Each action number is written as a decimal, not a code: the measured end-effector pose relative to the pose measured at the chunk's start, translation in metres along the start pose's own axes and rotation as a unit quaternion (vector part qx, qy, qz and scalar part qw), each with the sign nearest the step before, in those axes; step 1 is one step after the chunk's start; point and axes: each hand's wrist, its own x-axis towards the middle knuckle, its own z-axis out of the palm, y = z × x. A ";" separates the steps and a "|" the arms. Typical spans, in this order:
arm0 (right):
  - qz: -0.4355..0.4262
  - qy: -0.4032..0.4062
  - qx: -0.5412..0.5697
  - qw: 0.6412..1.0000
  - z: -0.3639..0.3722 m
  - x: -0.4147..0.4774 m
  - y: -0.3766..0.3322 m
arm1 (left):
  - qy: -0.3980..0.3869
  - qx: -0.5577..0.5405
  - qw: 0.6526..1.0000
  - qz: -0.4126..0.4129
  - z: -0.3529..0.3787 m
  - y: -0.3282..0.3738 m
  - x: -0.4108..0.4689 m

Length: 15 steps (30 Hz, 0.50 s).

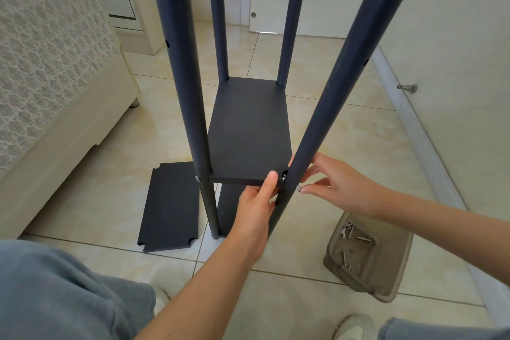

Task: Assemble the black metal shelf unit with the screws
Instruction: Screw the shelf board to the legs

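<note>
Black matte metal shelf unit [249, 130], four round posts, flat rectangular panel, upright on glossy beige tiled floor [345, 130]. Left hand [255, 207]: fingers grip panel's front edge, thumb on top. Right hand [335, 185]: fingers pinch small silver screw [298, 188] at near-right post [342, 85]. Beige plastic tray [394, 265], right: loose silver screws [356, 232]. Spare notched-corner black panel [168, 207] flat, left.

One head-worn wide-angle cam looked fwd & down from just above the shelf unit [248, 124] onto the tiled floor [358, 124]. Near posts ran up toward the lens, splayed by distortion. Left hand [255, 207] & right hand [339, 188] sat at arm's reach, lower centre, close enough to show a screw [299, 188].
</note>
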 end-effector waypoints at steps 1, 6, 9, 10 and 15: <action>-0.004 0.000 -0.008 1.000 0.000 0.000 0.000 | 0.001 0.001 1.000 -0.001 0.000 0.000 0.000; -0.020 0.001 -0.040 0.999 0.005 -0.001 0.003 | 0.003 0.002 1.000 -0.003 -0.002 0.001 0.000; -0.027 0.001 -0.062 0.998 0.004 0.000 0.004 | 0.005 0.003 1.000 -0.001 -0.001 0.001 -0.001; -0.027 0.000 -0.068 0.997 0.003 0.000 0.004 | 0.006 -0.001 1.000 -0.002 -0.001 0.001 -0.001; -0.028 -0.004 -0.035 0.999 0.004 0.006 0.002 | 0.016 -0.022 1.000 -0.012 0.000 0.000 -0.003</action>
